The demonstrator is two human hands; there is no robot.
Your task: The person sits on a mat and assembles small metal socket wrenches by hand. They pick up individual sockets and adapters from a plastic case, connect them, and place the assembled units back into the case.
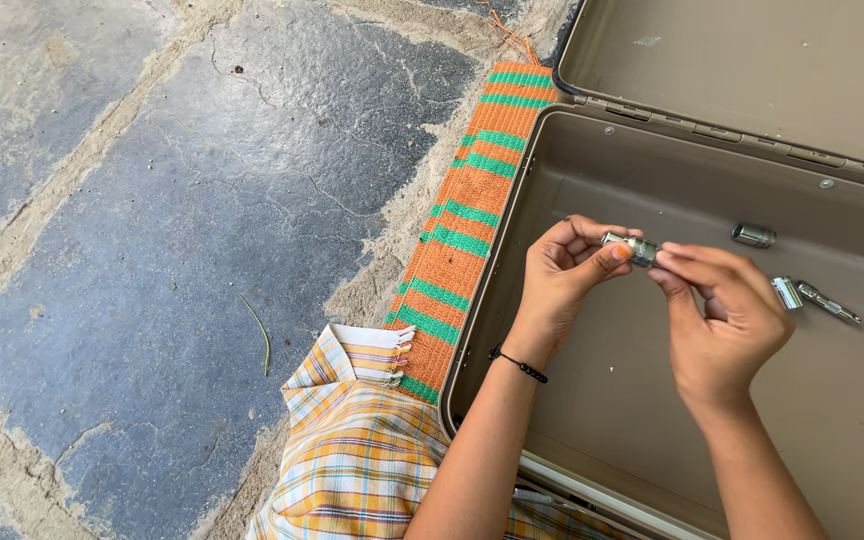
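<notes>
Two hands, one socket held, three loose

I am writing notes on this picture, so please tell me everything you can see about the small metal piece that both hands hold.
The small metal piece is a short silver cylinder, shiny like steel, with what look like rings or grooves around it. It lies roughly level, held in the air above the open tan case. The left hand pinches its left end between thumb and fingers; the right hand meets its right end with its fingertips. The fingers hide both ends, so its full shape cannot be told. It touches nothing else.
</notes>
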